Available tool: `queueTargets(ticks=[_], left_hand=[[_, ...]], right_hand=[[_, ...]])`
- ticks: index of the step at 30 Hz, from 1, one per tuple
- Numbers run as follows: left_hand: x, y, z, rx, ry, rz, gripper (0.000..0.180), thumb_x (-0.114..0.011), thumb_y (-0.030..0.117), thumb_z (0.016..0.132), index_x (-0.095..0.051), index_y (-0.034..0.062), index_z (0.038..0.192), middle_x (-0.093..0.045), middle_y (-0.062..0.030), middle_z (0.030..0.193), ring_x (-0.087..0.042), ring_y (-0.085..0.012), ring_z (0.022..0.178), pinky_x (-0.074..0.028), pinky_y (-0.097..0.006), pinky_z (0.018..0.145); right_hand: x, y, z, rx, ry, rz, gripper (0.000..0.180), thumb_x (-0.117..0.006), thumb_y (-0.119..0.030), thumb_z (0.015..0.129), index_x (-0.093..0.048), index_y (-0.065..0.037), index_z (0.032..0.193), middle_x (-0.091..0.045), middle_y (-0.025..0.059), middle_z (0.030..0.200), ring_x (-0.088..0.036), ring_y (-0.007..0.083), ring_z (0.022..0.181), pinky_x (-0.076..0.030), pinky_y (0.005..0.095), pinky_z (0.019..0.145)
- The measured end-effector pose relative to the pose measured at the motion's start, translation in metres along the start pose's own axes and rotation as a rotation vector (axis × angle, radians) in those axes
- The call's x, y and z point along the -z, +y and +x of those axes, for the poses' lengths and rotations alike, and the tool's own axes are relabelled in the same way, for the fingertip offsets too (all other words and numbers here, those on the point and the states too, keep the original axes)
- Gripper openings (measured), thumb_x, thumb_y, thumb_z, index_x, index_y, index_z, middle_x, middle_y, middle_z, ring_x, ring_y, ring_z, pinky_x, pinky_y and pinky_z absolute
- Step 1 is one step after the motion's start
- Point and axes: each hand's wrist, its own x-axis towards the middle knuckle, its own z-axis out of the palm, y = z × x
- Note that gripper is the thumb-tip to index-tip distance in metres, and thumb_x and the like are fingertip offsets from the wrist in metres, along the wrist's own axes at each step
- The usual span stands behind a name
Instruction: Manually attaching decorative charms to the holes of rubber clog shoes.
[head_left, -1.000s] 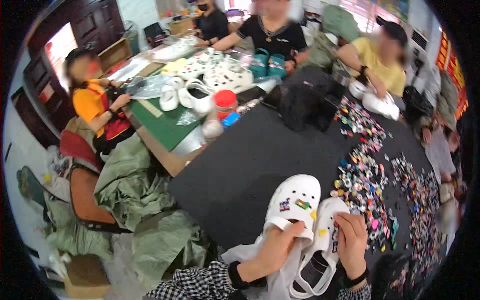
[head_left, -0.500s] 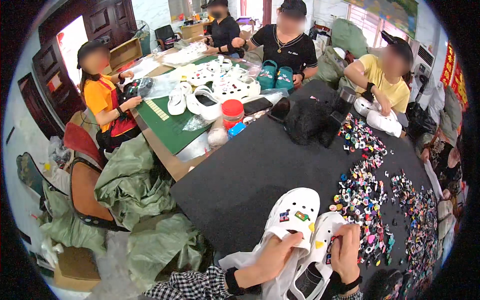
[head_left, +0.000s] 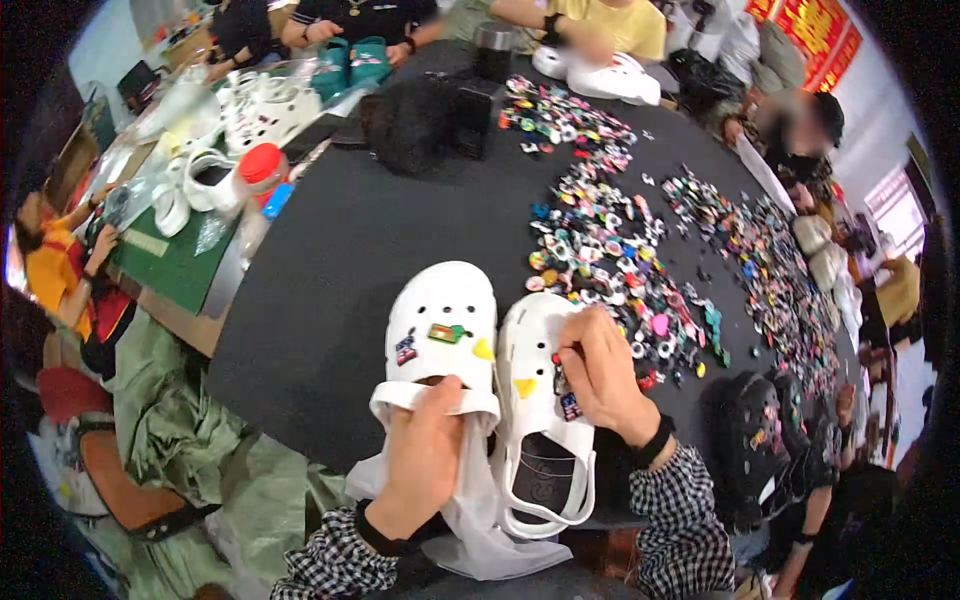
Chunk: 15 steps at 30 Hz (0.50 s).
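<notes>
Two white clogs lie side by side in front of me. The left clog [head_left: 440,300] bears a green charm, a yellow one and a dark red-and-blue one. My left hand [head_left: 425,455] grips it at the heel strap and opening, thumb on top, with thin white wrapping [head_left: 470,535] hanging below. On the right clog [head_left: 525,335] sit a yellow charm [head_left: 525,388] and a dark charm [head_left: 570,405]. My right hand [head_left: 605,375] pinches a small reddish charm [head_left: 558,360] against the upper's right side; the fingers partly hide it.
Heaps of small colourful charms [head_left: 610,240] spread over the black table [head_left: 320,270]. Black clogs [head_left: 750,430] lie at right. A dark bag [head_left: 420,120] and a red-lidded jar [head_left: 262,165] stand farther back. Other people sit around the table; one in yellow [head_left: 620,25] handles white clogs.
My view has swung right and down, so the clogs appear farther left and higher. Both hands stay on the clogs, and the right fingers remain at the right clog's side.
</notes>
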Motion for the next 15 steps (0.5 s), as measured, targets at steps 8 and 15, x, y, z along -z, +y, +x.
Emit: queueTargets(ticks=[8, 15], left_hand=[[0.001, 0.001, -0.002, -0.039, 0.006, -0.013, 0.041, -0.057, 0.008, 0.093, -0.045, 0.0023, 0.132, -0.057, -0.0096, 0.123, -0.057, -0.0217, 0.111, -0.047, -0.037, 0.096], [0.001, 0.005, -0.001, -0.041, -0.043, -0.006, 0.04, -0.056, 0.011, 0.096, -0.045, 0.0024, 0.133, -0.056, -0.0087, 0.126, -0.056, -0.0188, 0.114, -0.045, -0.036, 0.098]], right_hand=[[-0.004, -0.003, -0.001, -0.013, 0.067, -0.035, 0.015, -0.059, -0.001, 0.073, -0.049, -0.002, 0.084, -0.049, 0.0146, 0.08, -0.051, 0.035, 0.074, -0.043, 0.0441, 0.065], [-0.008, -0.004, 0.006, -0.038, 0.05, -0.02, 0.014, -0.057, -0.001, 0.071, -0.049, -0.002, 0.082, -0.048, 0.0154, 0.078, -0.05, 0.0352, 0.071, -0.042, 0.0444, 0.062]])
